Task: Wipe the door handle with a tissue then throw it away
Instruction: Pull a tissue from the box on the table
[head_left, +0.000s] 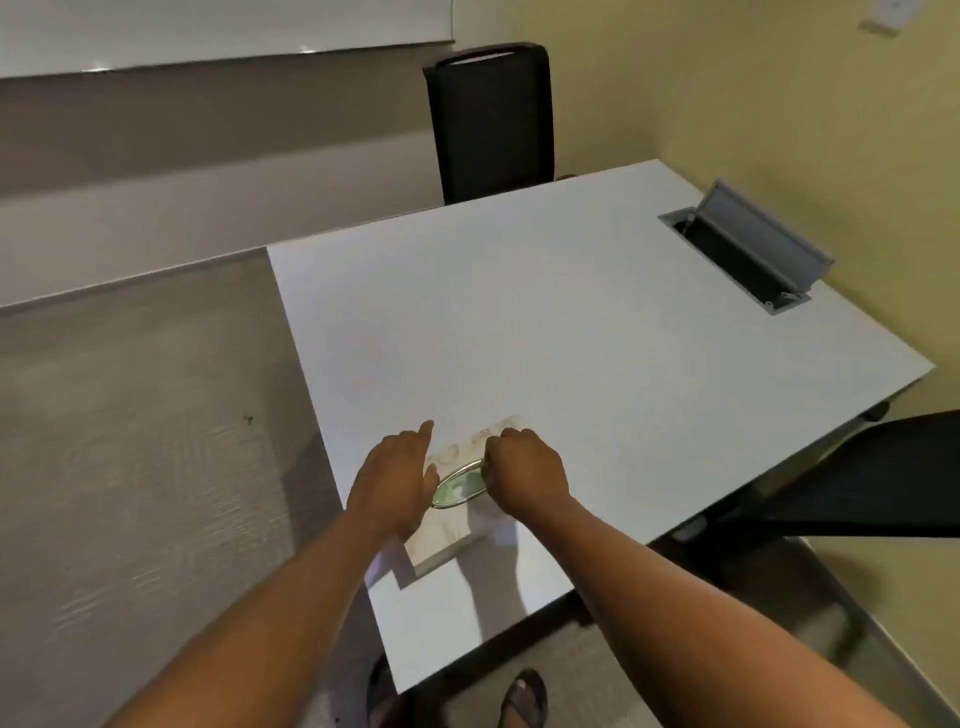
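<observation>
Tissue box (451, 512) sits near the front-left corner of the white desk (597, 332), oval slot facing up. Left hand (395, 478) lies flat and spread against the box's left side, likely bracing it. Right hand (522, 467) is curled tight at the slot rim, fingers pinched together, probably on 1 tissue; no sheet visible. Door handle is out of view.

hands: 2 (397, 475) (522, 470) | tissue box: 1 (452, 540) | table: 1 (597, 338) | chairs: 2 (493, 124) (872, 478)
</observation>
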